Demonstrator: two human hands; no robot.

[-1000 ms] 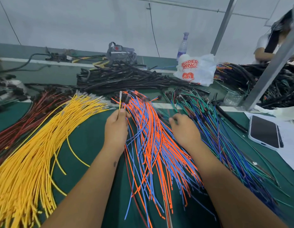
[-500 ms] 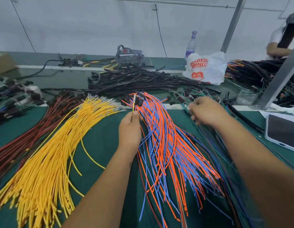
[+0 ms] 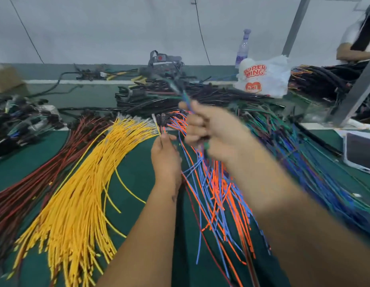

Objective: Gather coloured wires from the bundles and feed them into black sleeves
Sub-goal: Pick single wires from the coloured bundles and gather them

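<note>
Right hand (image 3: 209,131) grips blue-green wires (image 3: 185,98), tips pointing away, just right of the left hand (image 3: 165,156), which pinches a few wires upright; black sleeves (image 3: 180,96) lie beyond both.

A green-topped worktable (image 3: 134,179) stands against a plain white wall (image 3: 109,27), with a grey metal post (image 3: 293,25) rising at right.
</note>
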